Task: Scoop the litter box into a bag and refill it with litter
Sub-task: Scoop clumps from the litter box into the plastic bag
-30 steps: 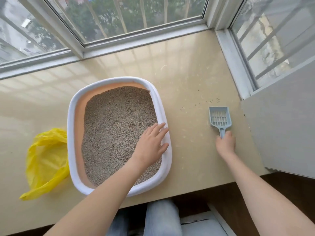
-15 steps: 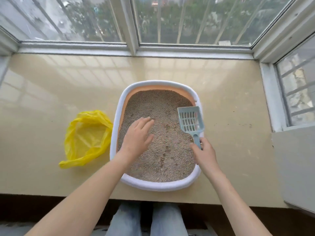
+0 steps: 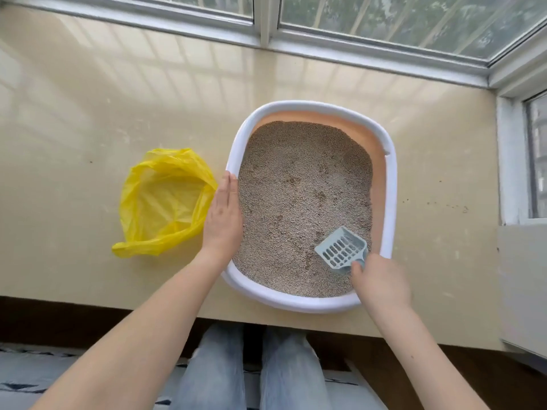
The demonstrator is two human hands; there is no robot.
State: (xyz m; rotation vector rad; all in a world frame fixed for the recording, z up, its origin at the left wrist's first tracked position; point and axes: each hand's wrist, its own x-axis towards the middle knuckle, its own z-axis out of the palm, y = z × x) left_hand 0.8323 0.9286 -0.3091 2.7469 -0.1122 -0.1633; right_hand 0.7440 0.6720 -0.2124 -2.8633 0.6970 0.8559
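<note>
Head view, looking down on a beige window ledge (image 3: 88, 119). Near the middle, a litter box (image 3: 390, 184) with a white rim and an orange inner wall, filled with grey-brown litter (image 3: 302, 184); a few darker spots in the grains. At the near right corner of the box, a pale blue scoop (image 3: 340, 251), slotted, tilted with its front edge down on the litter and the open side turned toward the camera. Some grains visible in the slots.

Right hand (image 3: 380, 284) at the near right rim of the box, fingers curled round the scoop handle, only a short piece of the handle visible above the knuckles. Slightly blurred, so the exact finger placement not readable.

Left hand (image 3: 222, 217) flat on the left rim of the box, fingers straight and close together, pointing away from the body, holding nothing, only resting on the rim. Palm side down, thumb not clearly visible.

Just beside the left hand, on the ledge, a yellow bag (image 3: 164, 202), thin plastic, mouth spread open upward, edge of the bag touching or almost touching the left side of the box; hard to say which. Inside of the bag showing only yellow plastic.

Behind the box, a white window frame (image 3: 266, 34) with glass and green trees behind it. On the right, a second window (image 3: 535, 155) and a few scattered grains (image 3: 455, 207) on the ledge. Below the ledge, two legs in light blue jeans (image 3: 251, 371).
</note>
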